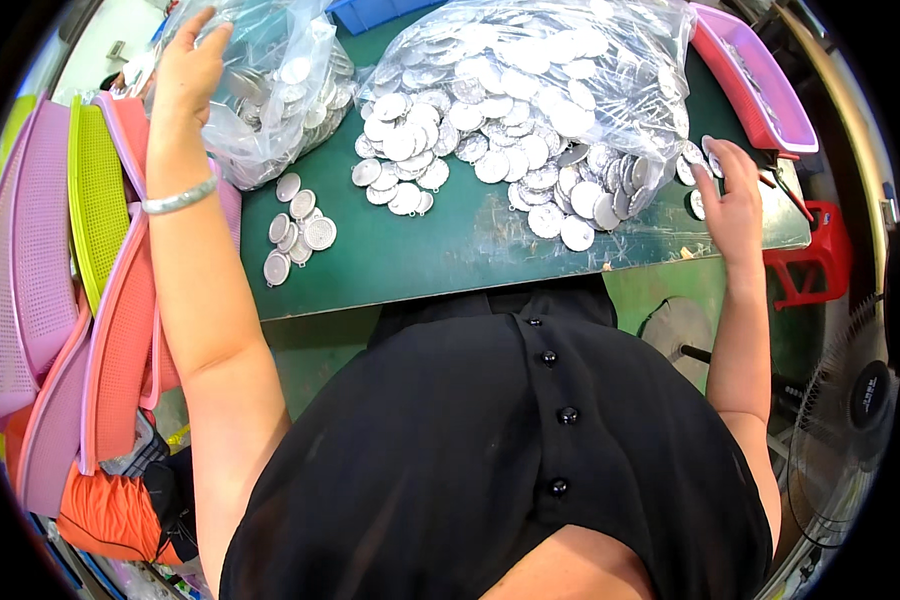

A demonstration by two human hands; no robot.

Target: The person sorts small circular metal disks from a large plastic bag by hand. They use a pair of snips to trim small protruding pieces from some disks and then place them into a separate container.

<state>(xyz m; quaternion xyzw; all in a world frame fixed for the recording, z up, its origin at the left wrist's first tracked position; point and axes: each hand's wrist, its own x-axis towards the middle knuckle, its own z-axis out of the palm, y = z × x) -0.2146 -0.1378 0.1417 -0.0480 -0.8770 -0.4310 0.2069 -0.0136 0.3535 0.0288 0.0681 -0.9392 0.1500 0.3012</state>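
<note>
The left hand (188,62) is laid on a clear plastic bag (270,90) of round metal discs at the far left of the green surface (450,250), with the fingers spread and resting on the plastic; nothing is seen to be gripped. A silver bangle (178,197) is worn on that wrist. A small cluster of discs (295,232) is scattered just below the bag. A larger open bag (540,70) is spilled into a big heap of discs (490,150) at the middle. The right hand (732,195) is placed at the right edge of the surface, fingers loosely extended onto a few discs (692,165); whether one is pinched cannot be told. Pink and yellow-green trays (60,230) are stacked at the left.
</note>
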